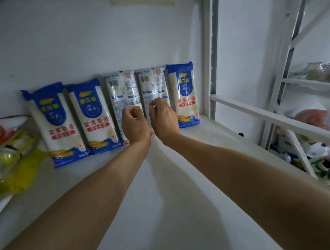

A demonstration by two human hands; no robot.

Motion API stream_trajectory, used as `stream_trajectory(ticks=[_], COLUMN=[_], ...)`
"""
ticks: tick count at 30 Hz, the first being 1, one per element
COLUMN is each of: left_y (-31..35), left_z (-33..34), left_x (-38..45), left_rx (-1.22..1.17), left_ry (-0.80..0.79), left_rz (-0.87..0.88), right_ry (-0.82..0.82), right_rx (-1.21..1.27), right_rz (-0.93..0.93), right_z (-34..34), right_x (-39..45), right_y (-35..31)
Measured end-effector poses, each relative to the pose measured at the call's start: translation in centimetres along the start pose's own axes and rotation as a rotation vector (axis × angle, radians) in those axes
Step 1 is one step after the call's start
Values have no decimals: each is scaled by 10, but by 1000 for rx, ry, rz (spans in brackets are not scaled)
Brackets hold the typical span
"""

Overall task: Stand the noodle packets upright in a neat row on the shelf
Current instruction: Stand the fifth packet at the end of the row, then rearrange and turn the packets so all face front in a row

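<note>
Several noodle packets stand in a row against the white back wall of the shelf [163,182]. Two blue-fronted packets [55,123] [95,117] lean at the left. Two packets show their clear printed backs in the middle [118,93] [150,85]. Another blue-fronted packet [184,93] stands at the right end by the shelf post. My left hand [134,125] is in front of the lower half of the left clear-backed packet, fingers curled. My right hand [163,118] is in front of the right clear-backed one, thumb and fingers pinched close. Whether either hand grips the film is unclear.
A heap of yellow, red and clear bags [10,152] lies at the shelf's left end, close to the leftmost packet. A white metal post [210,65] and rail [265,117] bound the right side. A neighbouring rack holds glass jars [322,70] and bags below.
</note>
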State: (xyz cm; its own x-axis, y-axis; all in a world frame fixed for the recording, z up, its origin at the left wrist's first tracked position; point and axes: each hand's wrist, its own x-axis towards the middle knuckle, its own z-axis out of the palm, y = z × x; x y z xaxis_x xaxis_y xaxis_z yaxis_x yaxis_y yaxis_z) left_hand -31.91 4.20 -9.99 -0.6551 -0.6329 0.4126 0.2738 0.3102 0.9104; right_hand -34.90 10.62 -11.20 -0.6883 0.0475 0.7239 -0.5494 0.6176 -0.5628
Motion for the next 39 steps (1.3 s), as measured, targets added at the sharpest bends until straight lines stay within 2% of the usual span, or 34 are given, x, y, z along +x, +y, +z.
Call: stream_trajectory(ticks=[6,13,19,23,30,32,34,36,39], left_y=[-24,-50,-72,-71,-73,-76,-79,-81,-82], left_z=[-65,-116,-135,-128,-123,-132,-148,-164,-178], left_x=[14,24,30,33,46,52,62,74,92], left_rx=[65,135,190,176,155,209,359,469,401], left_ry=[41,-24,-162,-226,-148,-37,138,262,248], left_rz=[1,-90,-161,-175,-91,-1,72,42,-190], right_ry=[-222,-357,-374,-371,-306,-359,-461,-564,-616], right_rx=[44,55,24,16,139,189,227,219,136], right_rz=[25,172,360,379,319,284,220,149,140], right_z=[27,57,61,65,81,89,100,112,132], right_x=[-16,-35,-25,-23,-30,-38,-48,-57,-62], right_y=[-48,-71,-57,-52,-75,-88,-104,-120,-138])
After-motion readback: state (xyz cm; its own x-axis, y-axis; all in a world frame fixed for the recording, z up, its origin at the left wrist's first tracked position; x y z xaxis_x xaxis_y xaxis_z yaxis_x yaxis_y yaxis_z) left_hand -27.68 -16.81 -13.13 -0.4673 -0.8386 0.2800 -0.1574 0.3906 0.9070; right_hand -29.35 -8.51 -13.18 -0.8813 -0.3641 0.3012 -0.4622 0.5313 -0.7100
